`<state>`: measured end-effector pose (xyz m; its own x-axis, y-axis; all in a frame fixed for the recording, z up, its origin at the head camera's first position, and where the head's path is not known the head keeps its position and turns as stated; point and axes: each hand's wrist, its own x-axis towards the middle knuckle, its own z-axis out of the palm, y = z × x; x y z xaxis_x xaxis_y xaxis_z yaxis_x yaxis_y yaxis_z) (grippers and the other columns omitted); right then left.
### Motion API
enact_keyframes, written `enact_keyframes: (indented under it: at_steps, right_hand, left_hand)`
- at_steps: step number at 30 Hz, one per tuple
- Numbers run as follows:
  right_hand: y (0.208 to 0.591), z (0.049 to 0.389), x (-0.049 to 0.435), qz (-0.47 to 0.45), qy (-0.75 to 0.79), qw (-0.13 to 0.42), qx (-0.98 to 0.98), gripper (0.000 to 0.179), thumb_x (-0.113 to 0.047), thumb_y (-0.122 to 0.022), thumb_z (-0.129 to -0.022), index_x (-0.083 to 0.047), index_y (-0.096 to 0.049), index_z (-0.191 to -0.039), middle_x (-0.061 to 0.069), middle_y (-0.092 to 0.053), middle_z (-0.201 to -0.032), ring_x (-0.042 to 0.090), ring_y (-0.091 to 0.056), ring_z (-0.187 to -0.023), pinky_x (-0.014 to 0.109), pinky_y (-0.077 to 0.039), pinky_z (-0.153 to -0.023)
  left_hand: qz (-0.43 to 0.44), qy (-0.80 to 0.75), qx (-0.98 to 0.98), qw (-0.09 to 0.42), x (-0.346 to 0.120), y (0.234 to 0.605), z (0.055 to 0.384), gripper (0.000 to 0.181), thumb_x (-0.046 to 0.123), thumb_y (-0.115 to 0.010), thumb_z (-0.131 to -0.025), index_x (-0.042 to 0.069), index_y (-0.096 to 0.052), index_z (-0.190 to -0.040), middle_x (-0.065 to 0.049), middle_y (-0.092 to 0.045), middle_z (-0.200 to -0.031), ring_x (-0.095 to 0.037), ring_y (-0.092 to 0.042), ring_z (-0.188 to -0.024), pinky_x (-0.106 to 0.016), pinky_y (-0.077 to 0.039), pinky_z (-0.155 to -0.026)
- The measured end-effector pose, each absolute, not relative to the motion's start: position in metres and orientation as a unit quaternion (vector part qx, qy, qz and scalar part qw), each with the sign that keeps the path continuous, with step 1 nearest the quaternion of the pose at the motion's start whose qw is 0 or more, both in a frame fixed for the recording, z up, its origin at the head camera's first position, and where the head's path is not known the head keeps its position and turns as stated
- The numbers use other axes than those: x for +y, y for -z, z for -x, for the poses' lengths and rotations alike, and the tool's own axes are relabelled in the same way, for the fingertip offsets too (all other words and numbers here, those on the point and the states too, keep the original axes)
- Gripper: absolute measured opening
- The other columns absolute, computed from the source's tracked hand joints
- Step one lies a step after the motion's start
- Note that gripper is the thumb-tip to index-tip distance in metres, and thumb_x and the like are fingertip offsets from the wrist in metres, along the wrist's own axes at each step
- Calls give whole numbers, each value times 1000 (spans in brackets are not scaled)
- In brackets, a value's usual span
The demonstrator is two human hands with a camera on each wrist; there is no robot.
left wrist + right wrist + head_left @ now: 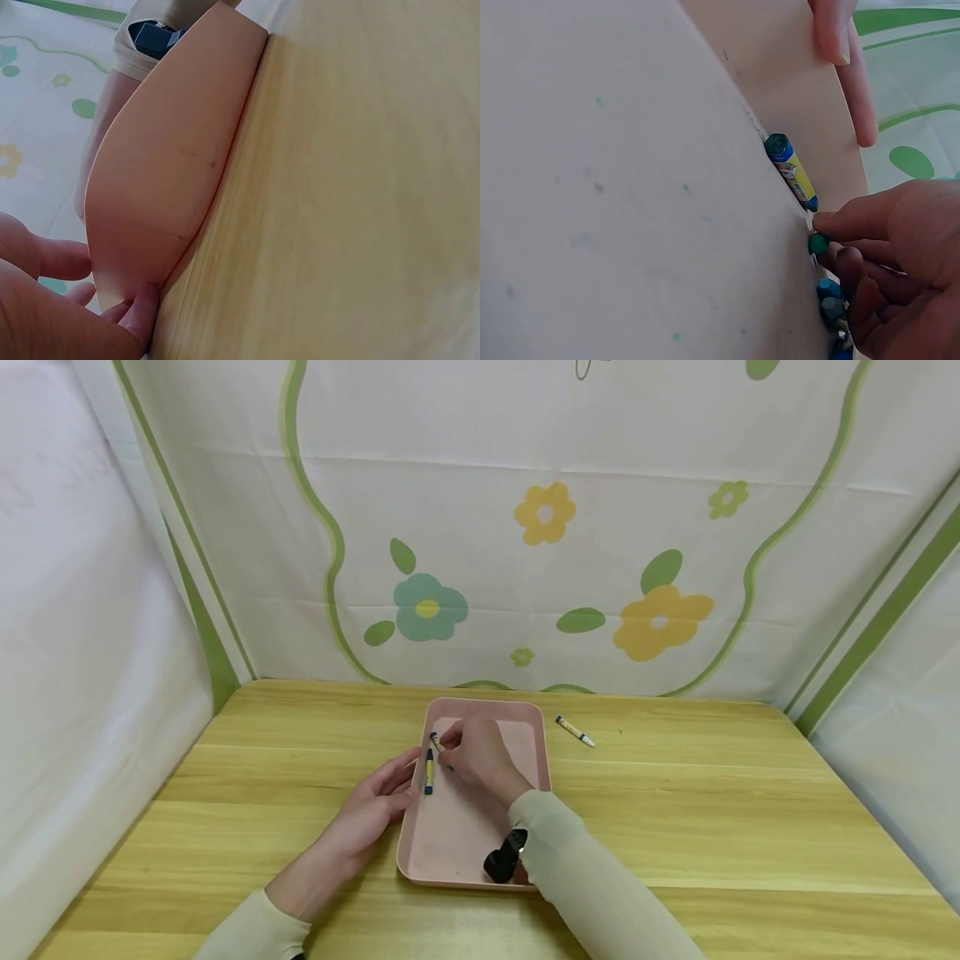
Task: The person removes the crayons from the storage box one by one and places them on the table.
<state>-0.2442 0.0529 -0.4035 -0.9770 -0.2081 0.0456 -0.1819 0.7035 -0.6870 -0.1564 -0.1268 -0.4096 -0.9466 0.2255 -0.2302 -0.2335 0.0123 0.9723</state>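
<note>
In the head view, my left hand (375, 797) rests against the left side of a pink tray (438, 860), its fingertips (141, 319) touching the outer wall in the left wrist view. My right hand (478, 750) is inside the tray by its left wall. Between thumb and fingers it pinches a crayon whose green end (819, 243) sticks out; the rest is hidden by the hand. Close to it along the wall lies a yellow-wrapped dark crayon (791, 172). Two blue-green crayon ends (829, 289) show below the pinched one, partly behind the fingers.
A pale-wrapped crayon (575, 732) with a white tip lies on the wooden table (675, 827), right of the tray. A black wrist device (504, 858) on the right sleeve hangs over the tray's near end. A flowered white curtain (480, 568) stands behind.
</note>
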Motion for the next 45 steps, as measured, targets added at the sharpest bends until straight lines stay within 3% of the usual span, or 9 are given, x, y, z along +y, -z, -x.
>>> enact_keyframes:
  at_steps: [11, 22, 30, 36, 45]
  right_hand:
    - [402, 244, 51, 72, 370, 19, 926, 14, -9, -77, -92, -9, -84, -104, 3, -79, -99, 14, -64, -82, 27, -57, -73]
    - [400, 245, 58, 76, 421, -10, 904, 11, -18, -82, -92, -9, -84, -98, 1, -75, -85, 13, -62, -68, 24, -48, -57]
    - [392, 242, 64, 89, 439, -25, 894, 16, -16, -76, -95, -15, -85, -108, 2, -81, -100, 12, -67, -82, 26, -54, -71]
    - [389, 242, 70, 82, 452, -18, 888, 22, -12, -72, -96, -20, -84, -113, 1, -81, -106, 11, -66, -73, 26, -55, -69]
    - [383, 240, 73, 68, 466, -10, 882, 25, -14, -75, -96, -26, -84, -116, -4, -81, -109, 13, -65, -82, 27, -54, -69]
  left_hand:
    - [11, -704, 692, 162, -128, 410, 157, 61, 6, -52, -107, 17, -38, -166, -17, -35, -172, -36, -32, -161, -53, -32, -128]
    - [8, -707, 689, 159, -126, 413, 157, 60, 5, -52, -107, 17, -39, -165, -16, -36, -172, -35, -34, -160, -52, -33, -128]
    - [6, -710, 686, 160, -127, 413, 157, 61, 5, -51, -107, 17, -38, -166, -16, -35, -172, -36, -32, -161, -54, -30, -130]
    - [16, -709, 686, 163, -128, 413, 157, 61, 6, -53, -107, 19, -40, -165, -15, -35, -173, -35, -31, -162, -55, -29, -130]
    - [15, -707, 688, 162, -128, 413, 157, 60, 6, -52, -107, 20, -40, -164, -14, -36, -172, -35, -32, -161, -55, -30, -130]
